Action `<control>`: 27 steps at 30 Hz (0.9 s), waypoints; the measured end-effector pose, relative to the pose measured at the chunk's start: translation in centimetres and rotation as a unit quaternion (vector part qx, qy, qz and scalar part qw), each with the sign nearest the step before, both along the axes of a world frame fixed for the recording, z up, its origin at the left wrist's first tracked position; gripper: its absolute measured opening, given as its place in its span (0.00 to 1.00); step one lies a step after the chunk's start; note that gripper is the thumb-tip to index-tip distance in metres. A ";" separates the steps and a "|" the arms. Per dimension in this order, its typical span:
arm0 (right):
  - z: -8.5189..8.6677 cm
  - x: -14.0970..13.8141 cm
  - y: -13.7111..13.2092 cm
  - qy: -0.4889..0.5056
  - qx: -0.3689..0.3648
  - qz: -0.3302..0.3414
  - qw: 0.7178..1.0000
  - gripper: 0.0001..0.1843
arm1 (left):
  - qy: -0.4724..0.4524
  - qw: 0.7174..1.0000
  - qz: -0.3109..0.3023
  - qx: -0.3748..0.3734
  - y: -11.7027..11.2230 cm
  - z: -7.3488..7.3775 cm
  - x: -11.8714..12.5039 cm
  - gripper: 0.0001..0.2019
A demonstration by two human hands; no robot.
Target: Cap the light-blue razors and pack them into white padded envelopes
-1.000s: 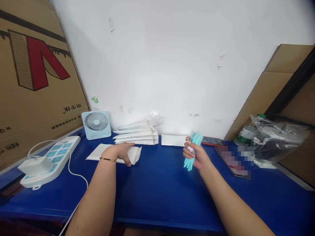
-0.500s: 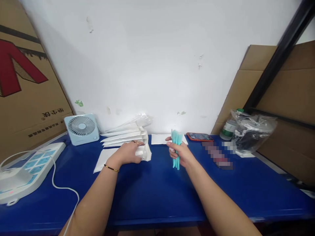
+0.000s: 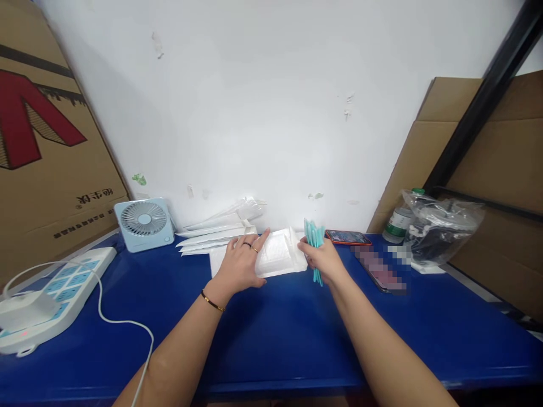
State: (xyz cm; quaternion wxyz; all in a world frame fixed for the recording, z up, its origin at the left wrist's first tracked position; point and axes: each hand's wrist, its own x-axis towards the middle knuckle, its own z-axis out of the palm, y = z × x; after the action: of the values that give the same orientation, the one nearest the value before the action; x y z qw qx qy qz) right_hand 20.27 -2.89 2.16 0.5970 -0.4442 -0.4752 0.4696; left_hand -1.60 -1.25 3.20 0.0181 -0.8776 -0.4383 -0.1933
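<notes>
A white padded envelope (image 3: 276, 254) lies crosswise on the blue table in front of me. My left hand (image 3: 242, 263) rests over its left part, thumb and forefinger spread apart. My right hand (image 3: 323, 259) is closed around a bundle of thin teal sticks (image 3: 314, 233), held roughly upright. The thumb and fingertips of that hand are at the envelope's right end, by its flap; whether they also pinch it I cannot tell. Behind my left hand, a stack of white envelopes (image 3: 203, 240) leans against the wall.
To the left stand a light blue fan (image 3: 145, 224) and a white power strip (image 3: 70, 297) with a cable. On the right lie an orange-edged phone (image 3: 348, 237) and a partly blurred phone (image 3: 382, 271). A bottle (image 3: 397, 223) and a plastic-wrapped dark item (image 3: 436, 234) stand farther right.
My left hand has moved right with the envelope, which now lies between both hands. Its fingers have spread. My right hand has shifted slightly right, still holding the teal sticks.
</notes>
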 end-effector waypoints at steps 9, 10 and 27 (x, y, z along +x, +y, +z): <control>10.4 1.0 -2.4 0.099 0.183 -0.055 0.977 0.06 | -0.168 0.985 0.015 -0.029 -0.5 1.1 0.2 0.37; 12.0 0.8 -2.9 0.128 0.210 -0.020 0.969 0.08 | -0.199 0.979 0.001 -0.044 -0.6 1.1 0.3 0.35; 9.8 -5.3 -1.1 -0.050 0.116 0.073 0.989 0.15 | -0.433 0.872 -0.134 -0.184 -1.1 -1.7 2.9 0.33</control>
State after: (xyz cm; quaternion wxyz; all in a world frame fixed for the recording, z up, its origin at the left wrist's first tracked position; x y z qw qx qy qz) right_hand 14.97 -4.02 11.91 0.5841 -0.3590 -0.5870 0.4305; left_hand 1.28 -2.36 1.49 -0.3614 -0.7439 -0.3084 -0.4701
